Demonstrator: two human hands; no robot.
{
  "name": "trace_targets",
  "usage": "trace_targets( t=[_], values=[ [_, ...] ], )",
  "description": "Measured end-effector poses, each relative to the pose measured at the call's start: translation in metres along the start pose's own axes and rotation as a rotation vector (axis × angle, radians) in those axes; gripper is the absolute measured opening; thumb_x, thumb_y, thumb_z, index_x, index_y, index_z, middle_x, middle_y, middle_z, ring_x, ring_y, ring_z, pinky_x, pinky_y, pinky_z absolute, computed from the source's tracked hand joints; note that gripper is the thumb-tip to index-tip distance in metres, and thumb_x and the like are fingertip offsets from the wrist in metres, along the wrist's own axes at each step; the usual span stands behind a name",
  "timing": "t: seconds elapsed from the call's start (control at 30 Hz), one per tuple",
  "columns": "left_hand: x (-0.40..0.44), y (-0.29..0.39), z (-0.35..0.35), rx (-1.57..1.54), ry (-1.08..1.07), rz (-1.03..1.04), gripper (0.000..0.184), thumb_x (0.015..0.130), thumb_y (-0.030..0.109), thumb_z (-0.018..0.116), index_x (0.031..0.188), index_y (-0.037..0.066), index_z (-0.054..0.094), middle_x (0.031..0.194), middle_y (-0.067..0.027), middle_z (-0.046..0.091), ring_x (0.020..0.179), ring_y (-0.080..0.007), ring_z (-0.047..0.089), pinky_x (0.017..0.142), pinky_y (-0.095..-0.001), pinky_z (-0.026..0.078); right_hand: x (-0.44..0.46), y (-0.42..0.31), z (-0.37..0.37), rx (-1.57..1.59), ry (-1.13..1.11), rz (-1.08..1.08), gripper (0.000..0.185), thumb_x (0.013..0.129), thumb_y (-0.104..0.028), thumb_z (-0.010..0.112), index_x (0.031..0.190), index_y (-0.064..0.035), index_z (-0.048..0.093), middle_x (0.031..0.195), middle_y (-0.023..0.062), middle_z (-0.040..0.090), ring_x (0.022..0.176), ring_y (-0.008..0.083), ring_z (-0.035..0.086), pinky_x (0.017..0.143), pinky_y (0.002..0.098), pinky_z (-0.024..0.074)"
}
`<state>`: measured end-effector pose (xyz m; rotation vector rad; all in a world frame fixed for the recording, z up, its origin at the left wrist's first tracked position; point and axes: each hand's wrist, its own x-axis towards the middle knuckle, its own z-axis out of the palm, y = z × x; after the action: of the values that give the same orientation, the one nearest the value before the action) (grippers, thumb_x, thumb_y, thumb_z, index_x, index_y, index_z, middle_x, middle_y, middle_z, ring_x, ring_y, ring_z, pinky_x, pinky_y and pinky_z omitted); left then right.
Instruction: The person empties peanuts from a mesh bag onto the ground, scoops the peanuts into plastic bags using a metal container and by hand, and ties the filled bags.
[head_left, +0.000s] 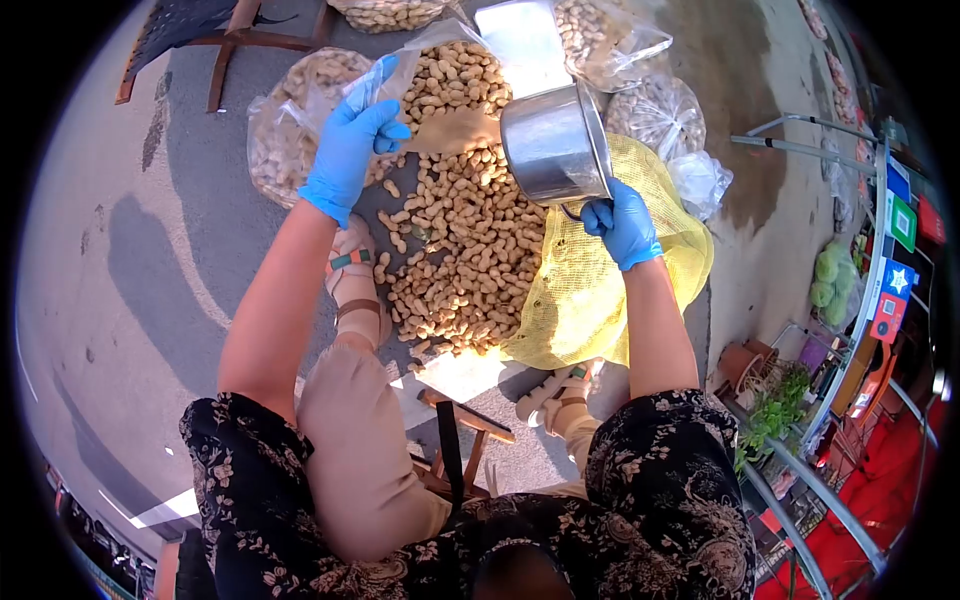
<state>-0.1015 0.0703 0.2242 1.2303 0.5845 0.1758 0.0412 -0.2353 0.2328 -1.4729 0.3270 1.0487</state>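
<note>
My left hand (350,140), in a blue glove, has its fingers closed on the edge of a clear plastic bag (425,45) with peanuts in it. In a matching glove, my right hand (622,228) grips the handle of a metal pot (553,148). The pot is held tilted beside the bag, above the peanuts; its inside is hidden from me. A loose heap of peanuts (465,255) spreads over the ground between my feet. Right of the heap, under the right hand, lies a yellow mesh sack (600,290).
Filled clear bags of peanuts stand left (285,155) and right (655,115) of the heap. A wooden stool (470,425) is below me, and wooden legs (235,45) show at upper left. Metal rails (820,510) and potted plants (775,410) line the right side.
</note>
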Motion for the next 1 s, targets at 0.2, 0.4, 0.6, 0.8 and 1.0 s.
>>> trace_targets(
  t=[0.2, 0.4, 0.6, 0.8, 1.0],
  values=[
    [-0.067, -0.05, 0.0, 0.828, 0.08, 0.286, 0.082, 0.078, 0.028, 0.068, 0.139, 0.002, 0.021, 0.127, -0.0201, 0.044, 0.114, -0.0227, 0.046, 0.093, -0.0332, 0.039, -0.013, 0.122, 0.038, 0.563, 0.101, 0.301, 0.016, 0.091, -0.023, 0.045, 0.083, -0.0104, 0.051, 0.06, 0.0016, 0.048, 0.062, 0.0163, 0.051, 0.057, 0.0335, 0.0408],
    [-0.12, -0.106, 0.022, 0.422, -0.15, -0.337, 0.101, 0.075, 0.028, 0.072, 0.141, 0.006, -0.001, 0.128, -0.0203, 0.04, 0.113, -0.0257, 0.046, 0.082, -0.0361, 0.048, -0.02, 0.185, 0.114, 0.623, -0.054, 0.354, 0.013, 0.089, -0.022, 0.048, 0.089, -0.0106, 0.054, 0.071, 0.002, 0.055, 0.066, 0.015, 0.054, 0.062, 0.0347, 0.0461],
    [-0.098, -0.108, 0.016, 0.336, -0.007, -0.452, 0.108, 0.07, 0.023, 0.076, 0.141, 0.009, -0.003, 0.125, -0.0174, 0.041, 0.111, -0.0245, 0.047, 0.085, -0.0371, 0.047, -0.003, 0.201, 0.118, 0.602, -0.185, 0.472, 0.012, 0.09, -0.02, 0.046, 0.09, -0.0106, 0.054, 0.072, 0.0011, 0.051, 0.068, 0.0133, 0.051, 0.069, 0.037, 0.0483],
    [-0.099, -0.128, 0.014, 0.504, 0.089, -0.036, 0.115, 0.06, 0.023, 0.081, 0.14, 0.0, 0.001, 0.129, -0.0229, 0.037, 0.117, -0.0295, 0.043, 0.099, -0.0348, 0.035, -0.011, 0.173, 0.13, 0.217, -0.113, 0.378, 0.022, 0.09, -0.026, 0.047, 0.094, -0.0067, 0.056, 0.083, 0.0032, 0.056, 0.077, 0.0132, 0.053, 0.07, 0.035, 0.0491],
    [-0.082, -0.132, -0.005, 0.531, 0.212, 0.037, 0.104, 0.061, 0.013, 0.074, 0.139, -0.001, 0.006, 0.125, -0.0225, 0.04, 0.114, -0.0286, 0.045, 0.097, -0.0354, 0.038, 0.035, 0.205, 0.092, -0.088, 0.297, -0.124, 0.048, 0.086, -0.028, 0.056, 0.117, 0.0071, 0.047, 0.098, 0.0131, 0.06, 0.085, 0.018, 0.058, 0.076, 0.0276, 0.0456]
  ],
)
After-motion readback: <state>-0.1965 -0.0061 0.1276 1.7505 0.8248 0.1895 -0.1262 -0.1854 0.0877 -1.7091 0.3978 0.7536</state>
